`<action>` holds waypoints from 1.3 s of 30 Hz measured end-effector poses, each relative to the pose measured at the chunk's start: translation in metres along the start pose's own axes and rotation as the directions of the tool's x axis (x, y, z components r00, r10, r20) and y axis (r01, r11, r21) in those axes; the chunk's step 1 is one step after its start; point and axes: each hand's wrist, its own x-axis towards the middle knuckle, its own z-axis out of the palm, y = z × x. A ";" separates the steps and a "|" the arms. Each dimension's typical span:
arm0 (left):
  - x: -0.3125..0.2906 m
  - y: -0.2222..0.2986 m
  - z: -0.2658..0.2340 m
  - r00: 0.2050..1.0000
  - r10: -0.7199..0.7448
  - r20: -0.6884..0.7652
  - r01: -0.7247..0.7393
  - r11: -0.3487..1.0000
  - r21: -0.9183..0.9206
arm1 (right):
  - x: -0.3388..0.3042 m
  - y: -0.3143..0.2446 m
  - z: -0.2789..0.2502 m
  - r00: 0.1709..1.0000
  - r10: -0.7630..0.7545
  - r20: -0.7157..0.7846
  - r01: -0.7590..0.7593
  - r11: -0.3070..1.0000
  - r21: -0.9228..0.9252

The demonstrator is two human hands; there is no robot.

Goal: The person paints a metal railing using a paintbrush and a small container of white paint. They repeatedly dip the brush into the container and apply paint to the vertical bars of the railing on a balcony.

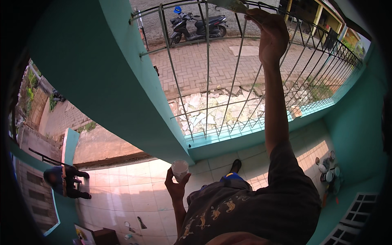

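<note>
My left hand (176, 189) is closed around a small clear plastic cup (180, 168) with something whitish in it, held low in front of my body. My right arm reaches up high, and my right hand (272, 38) grips a flat, paintbrush-like tool (232, 5). The top edge of the picture cuts part of this tool off, so its exact kind is hard to tell. Behind the raised hand stands a window grille of dark metal bars (207, 77). A teal pillar (118, 81) rises to the left of the grille.
Several paint cans and pots (328, 174) stand in the right corner. A flat tool (141, 223) lies on the tiled floor (122, 192) near a brown box (105, 236). A seated person (65, 179) is at far left. Outside are broken rubble (212, 112) and a parked motorbike (200, 26).
</note>
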 end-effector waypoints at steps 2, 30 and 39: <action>0.001 -0.002 0.001 1.000 0.006 0.009 -0.006 1.000 0.001 | -0.001 0.007 -0.005 0.999 0.022 0.036 -0.023 1.000 0.006; 0.022 -0.003 0.020 0.997 0.021 0.072 -0.026 0.998 0.063 | -0.018 -0.003 -0.006 0.994 -0.087 -0.060 0.087 0.996 -0.003; 0.030 0.000 0.030 0.996 0.001 0.086 -0.008 0.996 0.088 | -0.035 -0.011 -0.009 0.992 0.005 -0.123 -0.003 1.000 0.018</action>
